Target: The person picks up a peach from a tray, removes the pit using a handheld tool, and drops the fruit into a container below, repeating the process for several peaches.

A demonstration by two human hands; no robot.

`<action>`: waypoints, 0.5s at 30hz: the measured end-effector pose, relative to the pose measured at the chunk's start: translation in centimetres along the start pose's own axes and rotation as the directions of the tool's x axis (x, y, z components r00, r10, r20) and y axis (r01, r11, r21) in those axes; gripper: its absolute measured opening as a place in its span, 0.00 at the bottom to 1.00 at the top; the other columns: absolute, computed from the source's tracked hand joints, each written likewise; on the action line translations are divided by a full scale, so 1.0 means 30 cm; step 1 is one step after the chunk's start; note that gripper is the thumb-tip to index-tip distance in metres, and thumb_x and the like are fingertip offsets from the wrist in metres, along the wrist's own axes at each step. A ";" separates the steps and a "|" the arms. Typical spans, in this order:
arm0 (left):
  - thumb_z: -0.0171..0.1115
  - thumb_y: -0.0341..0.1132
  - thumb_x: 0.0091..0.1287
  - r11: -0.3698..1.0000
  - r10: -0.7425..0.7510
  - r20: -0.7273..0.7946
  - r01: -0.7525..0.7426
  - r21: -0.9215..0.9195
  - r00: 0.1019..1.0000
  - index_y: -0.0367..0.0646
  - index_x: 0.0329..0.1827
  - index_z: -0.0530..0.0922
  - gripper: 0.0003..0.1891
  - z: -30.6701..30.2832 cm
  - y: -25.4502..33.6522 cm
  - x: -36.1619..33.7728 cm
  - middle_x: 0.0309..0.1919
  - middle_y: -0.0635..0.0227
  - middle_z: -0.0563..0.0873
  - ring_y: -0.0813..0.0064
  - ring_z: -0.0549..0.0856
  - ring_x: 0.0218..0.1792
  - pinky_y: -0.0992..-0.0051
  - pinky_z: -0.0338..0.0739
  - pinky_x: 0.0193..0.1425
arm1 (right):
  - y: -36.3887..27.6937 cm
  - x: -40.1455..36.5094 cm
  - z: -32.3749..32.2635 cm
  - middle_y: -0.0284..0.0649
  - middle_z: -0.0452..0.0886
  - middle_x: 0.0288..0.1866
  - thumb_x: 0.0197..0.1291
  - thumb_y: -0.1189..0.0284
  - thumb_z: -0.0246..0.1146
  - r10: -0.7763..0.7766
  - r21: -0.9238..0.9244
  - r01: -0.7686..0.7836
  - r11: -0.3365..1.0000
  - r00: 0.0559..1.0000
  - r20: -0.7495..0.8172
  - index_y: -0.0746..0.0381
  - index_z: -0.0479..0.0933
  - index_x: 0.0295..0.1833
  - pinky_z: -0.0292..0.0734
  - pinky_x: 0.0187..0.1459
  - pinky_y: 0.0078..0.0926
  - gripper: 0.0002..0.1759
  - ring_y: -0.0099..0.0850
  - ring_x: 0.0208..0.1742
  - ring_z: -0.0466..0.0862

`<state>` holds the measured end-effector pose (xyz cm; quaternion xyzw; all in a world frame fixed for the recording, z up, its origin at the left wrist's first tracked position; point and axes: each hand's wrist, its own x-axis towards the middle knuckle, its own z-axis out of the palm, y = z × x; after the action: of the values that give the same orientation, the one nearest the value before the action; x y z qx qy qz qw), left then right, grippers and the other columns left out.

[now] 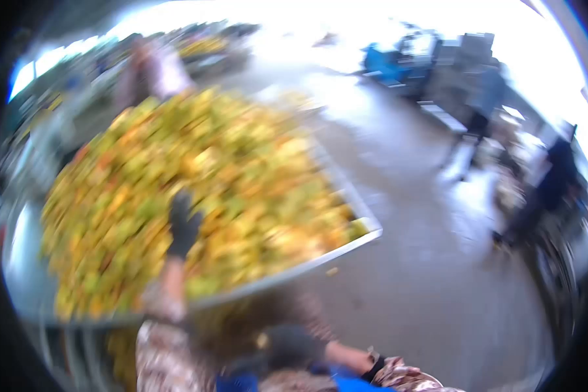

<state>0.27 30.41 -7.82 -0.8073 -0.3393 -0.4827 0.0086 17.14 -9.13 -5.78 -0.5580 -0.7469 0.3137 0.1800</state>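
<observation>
My left hand (pixel 185 225), in a dark glove, reaches out over a large heap of yellow, green and orange produce (pixel 196 163). Its fingers point away from me, with the thumb apart, and the palm lies close over the pieces. The heap fills a wide table with a pale raised rim (pixel 356 243). Low in the view, close to my body and off the table, is my right hand (pixel 291 346), also dark-gloved and smeared by motion. A small yellowish piece (pixel 262 340) shows at its fingertips, with the fingers closed around it.
Across the table stands a person in a pale pink top (pixel 166 68). More people (pixel 487 98) are on the right, near grey and blue machinery (pixel 398 62). The wet floor (pixel 398 281) runs along the table's right side, with a small yellow scrap (pixel 332 271) near the rim.
</observation>
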 end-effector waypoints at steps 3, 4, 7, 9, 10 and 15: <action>0.70 0.41 0.61 0.998 0.014 0.338 0.010 -0.068 0.941 0.43 0.69 0.78 0.31 0.193 -0.040 0.066 0.72 0.49 0.75 0.46 0.71 0.73 0.52 0.65 0.78 | -0.050 -0.063 -0.040 0.50 0.84 0.28 0.71 0.56 0.60 -0.029 -0.074 0.019 0.997 0.990 -0.136 0.59 0.83 0.35 0.79 0.35 0.52 0.18 0.51 0.31 0.86; 0.71 0.41 0.59 0.990 -0.018 0.461 -0.050 0.135 0.887 0.45 0.60 0.83 0.25 0.205 -0.026 0.056 0.68 0.52 0.77 0.49 0.73 0.70 0.53 0.71 0.72 | -0.052 -0.053 -0.011 0.54 0.80 0.26 0.65 0.59 0.62 -0.025 0.012 0.028 1.000 0.974 -0.224 0.58 0.83 0.33 0.76 0.31 0.54 0.15 0.57 0.28 0.81; 0.72 0.36 0.53 0.953 -0.057 0.431 -0.079 0.293 0.900 0.47 0.47 0.85 0.17 0.115 0.131 0.104 0.56 0.59 0.79 0.54 0.77 0.60 0.56 0.77 0.62 | -0.031 -0.051 -0.013 0.52 0.80 0.23 0.65 0.59 0.63 -0.057 -0.108 0.032 0.994 0.969 -0.240 0.58 0.82 0.32 0.76 0.30 0.53 0.15 0.55 0.26 0.81; 0.71 0.35 0.52 0.936 -0.003 0.395 -0.137 0.325 0.919 0.48 0.46 0.84 0.17 0.124 0.106 0.091 0.52 0.60 0.79 0.53 0.77 0.57 0.56 0.77 0.60 | -0.005 -0.047 -0.017 0.52 0.79 0.22 0.64 0.59 0.63 -0.121 -0.110 0.094 0.990 0.955 -0.270 0.57 0.83 0.32 0.75 0.28 0.53 0.14 0.55 0.25 0.81; 0.70 0.35 0.51 0.961 -0.065 0.430 -0.060 0.271 0.900 0.48 0.46 0.82 0.17 0.090 0.126 0.095 0.49 0.59 0.78 0.51 0.78 0.55 0.55 0.77 0.58 | 0.001 -0.040 -0.016 0.51 0.79 0.22 0.64 0.59 0.64 -0.144 -0.102 0.120 0.988 0.952 -0.269 0.57 0.83 0.32 0.75 0.28 0.53 0.14 0.55 0.25 0.81; 0.75 0.33 0.49 0.980 -0.175 0.510 0.099 0.173 0.842 0.46 0.52 0.79 0.24 0.038 0.142 0.045 0.51 0.56 0.78 0.46 0.77 0.57 0.51 0.74 0.61 | -0.020 -0.039 0.009 0.51 0.80 0.24 0.63 0.61 0.64 -0.166 -0.096 0.150 0.984 0.966 -0.197 0.57 0.83 0.33 0.76 0.30 0.53 0.12 0.55 0.28 0.82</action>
<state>3.94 28.26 -6.03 -0.8790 -0.4187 -0.2196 -0.0620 16.90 -10.42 -5.47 -0.5327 -0.7785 0.2092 0.2579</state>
